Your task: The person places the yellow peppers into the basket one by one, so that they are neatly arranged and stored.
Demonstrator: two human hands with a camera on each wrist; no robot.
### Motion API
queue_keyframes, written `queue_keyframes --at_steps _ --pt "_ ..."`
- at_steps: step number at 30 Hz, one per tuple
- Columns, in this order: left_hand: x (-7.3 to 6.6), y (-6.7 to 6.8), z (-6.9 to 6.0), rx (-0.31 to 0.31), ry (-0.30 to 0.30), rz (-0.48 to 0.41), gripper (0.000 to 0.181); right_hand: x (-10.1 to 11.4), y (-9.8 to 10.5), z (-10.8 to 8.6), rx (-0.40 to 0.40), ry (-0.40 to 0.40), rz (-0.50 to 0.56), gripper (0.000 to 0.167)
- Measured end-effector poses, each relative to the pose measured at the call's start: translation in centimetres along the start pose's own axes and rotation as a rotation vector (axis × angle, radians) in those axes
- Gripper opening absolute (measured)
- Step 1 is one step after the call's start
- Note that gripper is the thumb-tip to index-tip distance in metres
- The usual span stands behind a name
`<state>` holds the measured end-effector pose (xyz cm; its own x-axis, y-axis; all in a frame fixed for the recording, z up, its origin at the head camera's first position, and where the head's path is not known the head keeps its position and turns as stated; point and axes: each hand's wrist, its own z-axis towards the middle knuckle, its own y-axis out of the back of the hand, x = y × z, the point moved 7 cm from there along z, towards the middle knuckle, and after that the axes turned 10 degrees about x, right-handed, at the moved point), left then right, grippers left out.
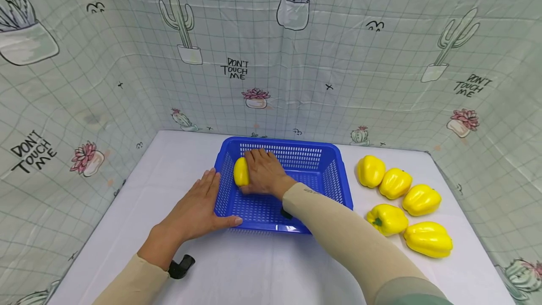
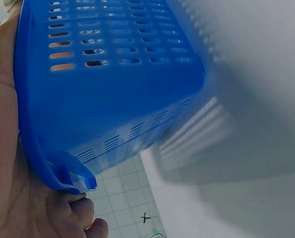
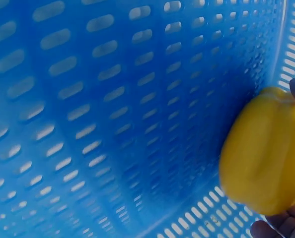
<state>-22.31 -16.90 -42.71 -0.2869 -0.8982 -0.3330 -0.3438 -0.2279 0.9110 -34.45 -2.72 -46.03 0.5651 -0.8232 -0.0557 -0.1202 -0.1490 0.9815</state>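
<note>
A blue plastic basket (image 1: 262,208) with slotted walls stands on the table. My right hand (image 1: 264,173) reaches into it and grips a yellow bell pepper (image 1: 241,172) by the left wall. In the right wrist view the pepper (image 3: 264,153) lies close to the basket's floor, between thumb and fingers. My left hand (image 1: 190,211) rests on the basket's near left corner. Its fingers lie straight along the left rim, and the thumb extends over the front rim. In the left wrist view, the basket's outer wall (image 2: 112,89) shows beside the palm.
Several more yellow bell peppers (image 1: 395,183) lie on the white table (image 1: 262,272) to the right of the basket. Behind and at both sides hangs a grid-patterned cloth (image 1: 288,69) printed with cacti. Dark straps sit near both wrists.
</note>
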Motion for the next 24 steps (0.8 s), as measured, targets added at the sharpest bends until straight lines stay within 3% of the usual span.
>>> queue_keyframes --at_steps 10,24 --pt "-0.1 0.2 0.0 0.012 0.013 0.049 0.132 -1.0 1.7 -1.9 -0.039 0.0 -0.045 0.097" --pt "-0.5 0.3 0.1 0.01 0.005 0.03 0.134 -4.8 4.9 -8.6 -0.108 -0.066 -0.057 0.093"
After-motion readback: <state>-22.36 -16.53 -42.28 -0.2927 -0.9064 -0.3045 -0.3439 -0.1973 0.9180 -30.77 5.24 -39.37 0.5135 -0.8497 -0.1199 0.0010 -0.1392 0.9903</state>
